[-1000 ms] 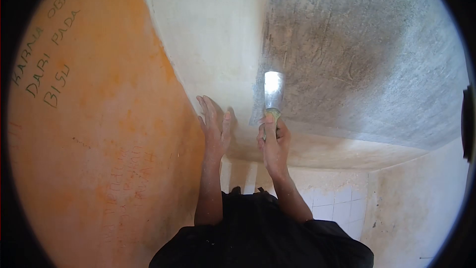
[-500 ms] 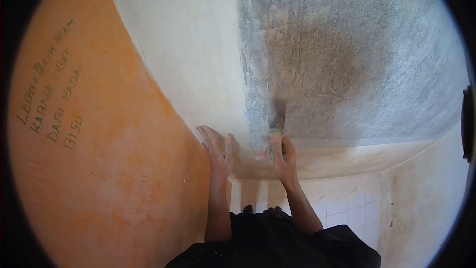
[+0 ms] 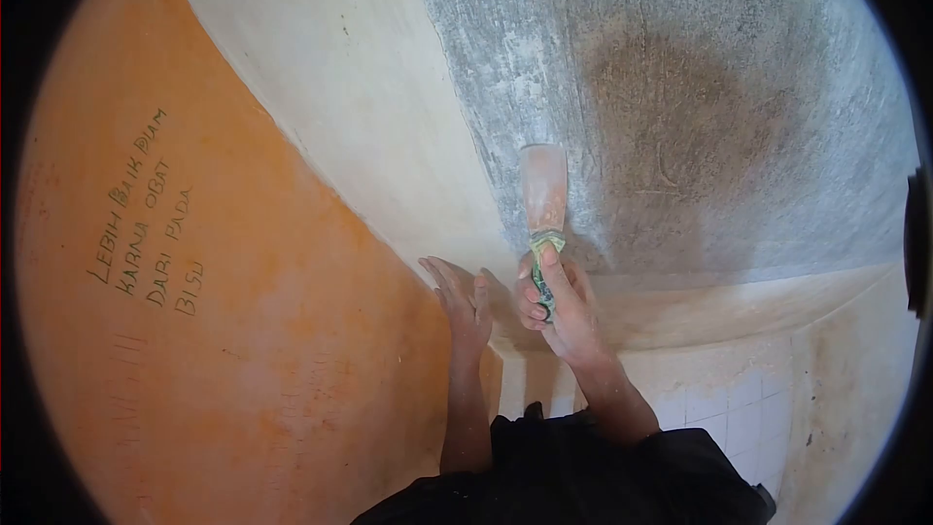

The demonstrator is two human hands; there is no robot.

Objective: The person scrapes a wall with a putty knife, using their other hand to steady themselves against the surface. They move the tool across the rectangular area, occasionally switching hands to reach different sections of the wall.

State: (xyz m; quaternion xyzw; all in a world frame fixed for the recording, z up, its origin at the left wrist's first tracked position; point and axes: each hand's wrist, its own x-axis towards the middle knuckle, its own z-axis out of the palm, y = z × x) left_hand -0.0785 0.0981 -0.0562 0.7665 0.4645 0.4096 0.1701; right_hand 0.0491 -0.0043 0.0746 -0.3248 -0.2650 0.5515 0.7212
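Note:
My right hand (image 3: pixel 564 306) is wrapped round the green handle of a scraper (image 3: pixel 544 185), thumb along its top. The wide flat blade points up the wall and lies over the rough grey patch (image 3: pixel 661 117), close to that patch's left border. Pale dusty streaks mark the grey surface above the blade. My left hand (image 3: pixel 461 303) has its fingers spread near the corner between the white wall strip (image 3: pixel 369 68) and the orange wall. Its fingertips appear to rest against the surface there, and it holds nothing.
An orange wall (image 3: pixel 243 262) with green handwriting runs along the left. Below the grey patch is a beige band (image 3: pixel 680 311) of wall. White floor tiles (image 3: pixel 724 413) show at the lower right, beside another pale wall (image 3: pixel 846 399). A dark object (image 3: pixel 915 243) stands at the right edge.
The scraper's blade has gone up the grey patch and now shows clearly instead of blurred. My view has shifted and tilted. My left hand keeps its spread pose by the corner.

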